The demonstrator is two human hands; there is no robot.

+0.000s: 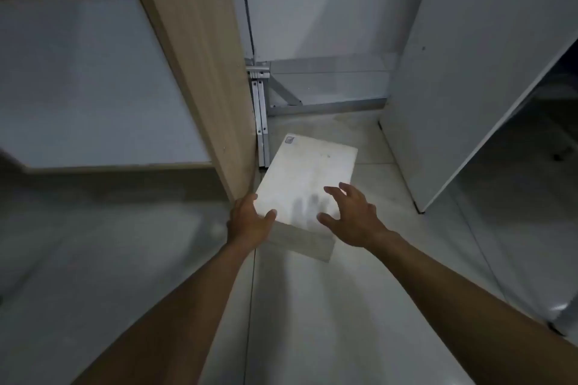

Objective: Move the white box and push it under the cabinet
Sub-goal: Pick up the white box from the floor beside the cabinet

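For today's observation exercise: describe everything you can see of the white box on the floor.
The white box is flat and rectangular, probably cardboard, with a smudged top and a small grey label at its far left corner. It lies on the pale tiled floor, angled, beside the wooden panel and metal bracket. The left hand grips its near left corner; the right hand hovers spread above it, casting a shadow.

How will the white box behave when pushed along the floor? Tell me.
The white box looks flat and low, so it will probably slide rather than tip. The tiled floor looks smooth and glossy, so it should glide easily. Only the left hand grips a corner; the right hand hovers open, so it may swivel.
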